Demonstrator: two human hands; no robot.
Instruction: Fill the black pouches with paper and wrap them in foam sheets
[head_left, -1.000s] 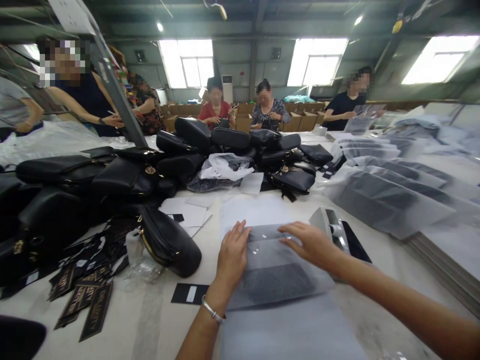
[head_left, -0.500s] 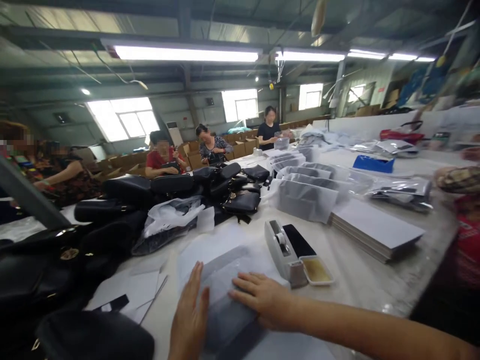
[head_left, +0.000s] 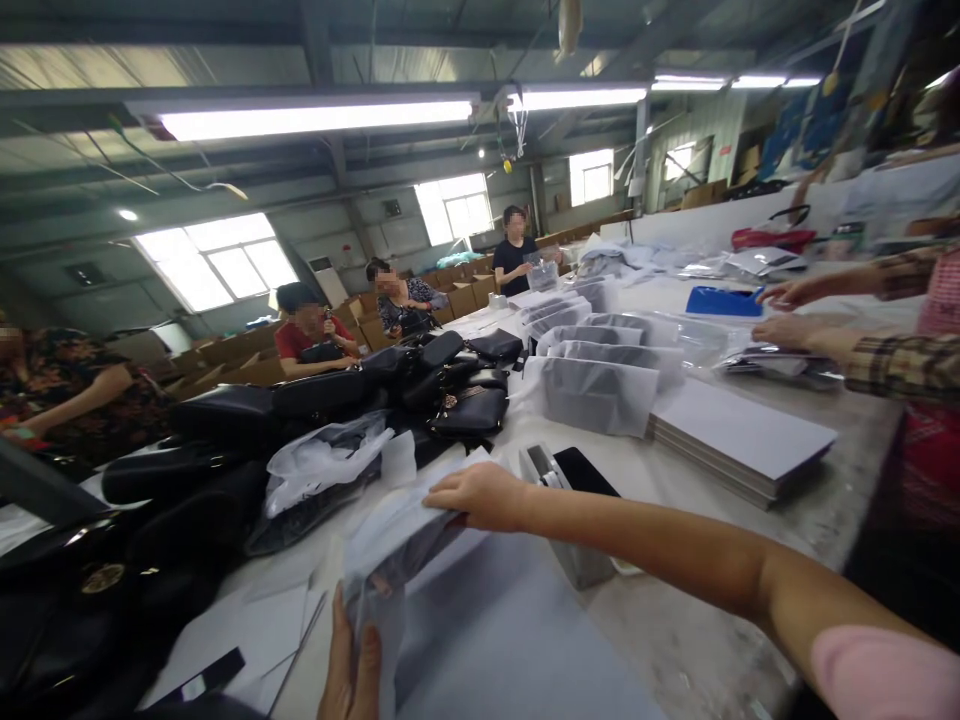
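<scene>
A loop of thin, translucent greyish-white paper (head_left: pixel 401 535) stands raised above the table in front of me. My right hand (head_left: pixel 480 495) pinches its upper far edge, fingers closed over the top. At its near left end, my left hand (head_left: pixel 351 660) grips the paper between thumb and fingers; a fingertip shows inside the fold. Under them lies a flat pale sheet (head_left: pixel 510 630). Just beyond my right forearm is a grey tape dispenser (head_left: pixel 581 565), partly covered by the arm, with a black phone (head_left: pixel 585 470) beside it.
Black handbags (head_left: pixel 315 390) are heaped at left, with a clear plastic bag (head_left: pixel 326 465) on them. Similar paper loops (head_left: pixel 600 390) stand beyond the dispenser, near a stack of white boards (head_left: pixel 742 430). At right, a co-worker's hands (head_left: pixel 806 325) reach over plastic packets. Loose white cards (head_left: pixel 232 640) lie left.
My hands, earlier flat on the paper, now hold it raised as a loop. My right hand moved farther away, my left nearer. A co-worker's arms came in at right, and the view shifted.
</scene>
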